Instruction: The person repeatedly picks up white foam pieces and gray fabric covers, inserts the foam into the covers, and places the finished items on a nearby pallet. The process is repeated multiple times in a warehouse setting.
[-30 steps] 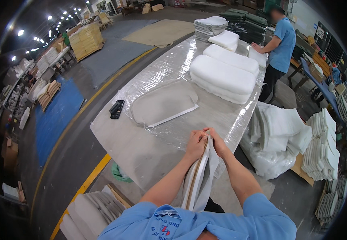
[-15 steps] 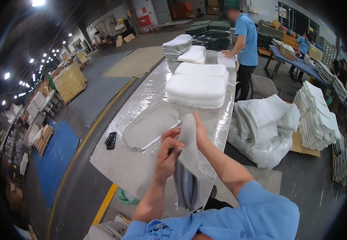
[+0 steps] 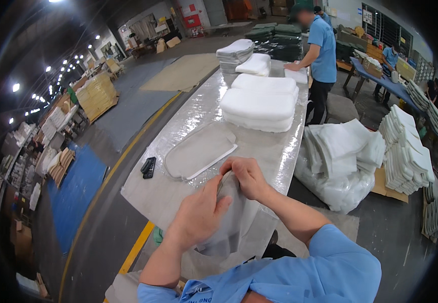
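A grey fabric cushion cover [image 3: 230, 202] stands upright between my hands at the table's near end. My right hand [image 3: 247, 178] is closed over its top edge, with the fingers curled round the fabric. My left hand [image 3: 199, 212] grips the cover's left side, its fingers close to the right hand's fingertips. Beyond them a second grey cover [image 3: 201, 150] with a white edge strip lies flat on the table [image 3: 151, 197]. What is inside the held cover is hidden.
White foam pads [image 3: 257, 106] are stacked farther up the plastic-covered table, near a small black object [image 3: 148, 167]. A co-worker in blue [image 3: 322, 55] stands at the far right side, one hand on a white pad. Bagged white padding [image 3: 337, 156] sits on the right.
My right hand has gone from flat along the cover's right side to curled over its top. My left hand has moved down and left; the cover sits lower. The view has shifted slightly.
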The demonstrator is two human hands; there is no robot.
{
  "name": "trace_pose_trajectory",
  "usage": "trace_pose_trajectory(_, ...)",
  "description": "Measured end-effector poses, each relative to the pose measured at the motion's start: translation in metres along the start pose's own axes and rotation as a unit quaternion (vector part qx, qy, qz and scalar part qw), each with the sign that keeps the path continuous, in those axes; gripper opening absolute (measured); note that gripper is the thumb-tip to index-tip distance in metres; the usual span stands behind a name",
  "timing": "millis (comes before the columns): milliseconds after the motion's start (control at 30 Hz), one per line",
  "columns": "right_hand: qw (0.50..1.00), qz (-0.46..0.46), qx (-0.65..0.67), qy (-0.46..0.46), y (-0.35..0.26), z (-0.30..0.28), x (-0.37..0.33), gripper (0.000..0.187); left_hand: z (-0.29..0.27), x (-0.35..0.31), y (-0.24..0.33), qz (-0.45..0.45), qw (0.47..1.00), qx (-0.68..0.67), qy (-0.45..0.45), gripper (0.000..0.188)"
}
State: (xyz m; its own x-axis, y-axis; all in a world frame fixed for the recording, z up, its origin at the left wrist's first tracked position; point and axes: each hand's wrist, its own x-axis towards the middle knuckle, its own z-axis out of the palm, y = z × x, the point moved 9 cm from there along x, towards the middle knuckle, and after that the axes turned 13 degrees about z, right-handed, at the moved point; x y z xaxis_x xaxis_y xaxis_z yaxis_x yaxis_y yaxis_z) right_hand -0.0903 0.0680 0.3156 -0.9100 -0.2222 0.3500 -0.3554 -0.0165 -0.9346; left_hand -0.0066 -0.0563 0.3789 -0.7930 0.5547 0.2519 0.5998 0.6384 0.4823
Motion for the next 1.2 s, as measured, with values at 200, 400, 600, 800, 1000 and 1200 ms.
trace_pose_trajectory(200, 0.999, -0.040, -0.035, -0.005, 0.011, 0.015, -0.013, 0.072, 0.006, -0.022, -0.001, -0.034, 0.998, -0.003, 0.050, 0.059)
trace_pose_trajectory(400, 0.997, -0.031, -0.065, 0.008, 0.090, 0.035, -0.029, 0.051, -0.009, -0.072, -0.029, -0.087, 0.993, 0.003, 0.085, 0.069)
trace_pose_trajectory(600, 0.990, 0.036, -0.134, 0.007, 0.162, 0.026, -0.068, 0.037, -0.002, -0.158, -0.056, -0.074, 0.988, -0.039, 0.130, 0.076)
trace_pose_trajectory(800, 0.983, 0.055, -0.177, 0.001, 0.178, 0.018, -0.100, 0.042, 0.019, -0.246, -0.063, -0.057, 0.980, 0.016, 0.188, 0.078)
trace_pose_trajectory(1000, 0.964, 0.205, -0.169, -0.003, 0.233, -0.002, -0.145, 0.046, 0.050, -0.335, -0.071, -0.097, 0.956, -0.021, 0.278, 0.066)
trace_pose_trajectory(1200, 0.884, 0.414, 0.186, 0.110, 0.297, 0.029, -0.184, 0.053, 0.059, -0.382, -0.093, -0.316, 0.942, -0.012, 0.115, 0.055)
